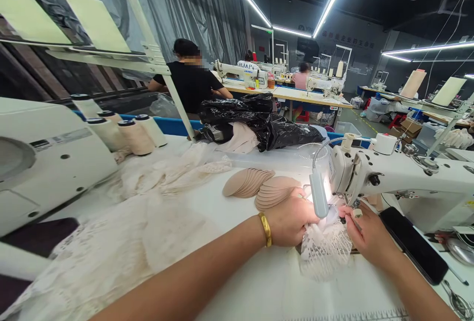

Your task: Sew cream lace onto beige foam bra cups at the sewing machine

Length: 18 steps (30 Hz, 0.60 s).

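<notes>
White lace fabric [326, 249] lies under the needle end of a white sewing machine [418, 173], lit by a small grey lamp [319, 195]. My left hand [292, 217], with a gold bangle at the wrist, grips the fabric from the left, its fingers closed and partly hidden behind the lamp. From the right, my right hand [366, 232] pinches the fabric's edge close to the presser foot. Just beyond my left hand rest two fanned stacks of beige oval pads, one to the left [246, 182] and one nearer the hand [276, 191].
More cream lace [148, 232] spreads across the table's left side. Thread cones [137, 136] and another machine [48, 158] stand there. A black plastic bag [266, 121] lies at the back. On the right is a black phone [414, 244]. Co-workers [192, 81] sit beyond.
</notes>
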{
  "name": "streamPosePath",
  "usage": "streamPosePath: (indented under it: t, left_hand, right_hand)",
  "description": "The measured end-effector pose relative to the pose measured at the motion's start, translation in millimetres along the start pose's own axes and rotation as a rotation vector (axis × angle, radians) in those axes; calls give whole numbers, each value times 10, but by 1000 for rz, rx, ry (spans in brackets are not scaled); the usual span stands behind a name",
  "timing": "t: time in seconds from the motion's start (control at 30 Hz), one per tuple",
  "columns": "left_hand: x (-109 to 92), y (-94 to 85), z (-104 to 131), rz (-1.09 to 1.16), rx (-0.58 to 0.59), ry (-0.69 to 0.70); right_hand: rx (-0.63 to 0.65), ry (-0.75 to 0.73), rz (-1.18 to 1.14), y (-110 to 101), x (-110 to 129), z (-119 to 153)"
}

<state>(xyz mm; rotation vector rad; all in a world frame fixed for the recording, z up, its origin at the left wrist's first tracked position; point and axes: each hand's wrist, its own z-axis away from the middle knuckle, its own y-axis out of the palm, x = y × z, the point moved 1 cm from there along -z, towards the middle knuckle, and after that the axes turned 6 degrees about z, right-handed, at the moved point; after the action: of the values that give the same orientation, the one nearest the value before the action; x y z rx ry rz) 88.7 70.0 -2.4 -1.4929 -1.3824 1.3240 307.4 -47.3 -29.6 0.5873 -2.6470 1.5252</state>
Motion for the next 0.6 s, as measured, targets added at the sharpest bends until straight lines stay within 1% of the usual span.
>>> streamPosePath:
  t: [0.13, 0.23, 0.3, 0.37, 0.43, 0.5, 0.6]
  left_hand:
    - [20, 6, 31, 6, 32, -11]
    - [7, -14, 62, 28, 47, -23]
    - [-38, -31, 71, 11, 46, -74]
    - [-115, -45, 64, -25, 58, -167]
    - [-212, -57, 46, -51, 90, -260]
    - [-301, -78, 31, -51, 139, -312]
    - [-366, -138, 50, -2, 199, -324]
  right_hand:
    - [-18, -2, -20, 4, 6, 29]
    - [20, -35, -19, -34, 77, 51]
    - [85, -94, -40, -55, 158, 54]
    - [180, -143, -66, -44, 232, 44]
    - [250, -154, -60, 1, 260, 26]
    - [256, -138, -14, 61, 227, 16]
    - [214, -109, 71, 110, 110, 28]
